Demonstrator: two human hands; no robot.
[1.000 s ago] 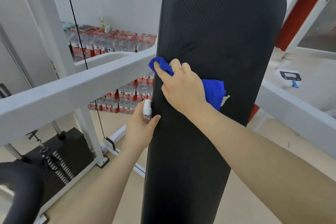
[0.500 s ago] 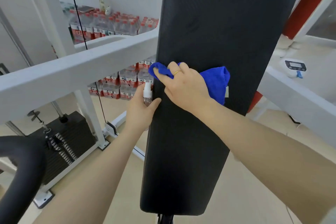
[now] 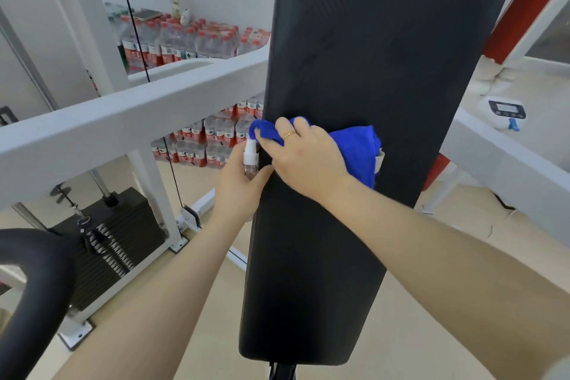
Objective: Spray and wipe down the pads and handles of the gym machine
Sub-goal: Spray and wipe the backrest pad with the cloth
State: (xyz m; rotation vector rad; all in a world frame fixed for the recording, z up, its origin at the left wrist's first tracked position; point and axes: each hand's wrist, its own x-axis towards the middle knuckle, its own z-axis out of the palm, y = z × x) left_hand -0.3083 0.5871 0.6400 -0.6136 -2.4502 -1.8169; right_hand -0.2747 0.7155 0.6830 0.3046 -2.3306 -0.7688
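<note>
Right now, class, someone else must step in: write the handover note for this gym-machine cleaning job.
Right hand: pressing the blue cloth flat on the long black pad, near its left edge.
Left hand: gripping the small spray bottle beside that edge.
Done: cannot tell how much of the pad is wiped.
Left: the rest of the pad, then the black curved handle at lower left, untouched for now.

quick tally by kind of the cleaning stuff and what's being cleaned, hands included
hands: 2, left hand and right hand
blue cloth: 1
spray bottle: 1
black pad: 1
total: 5
</note>
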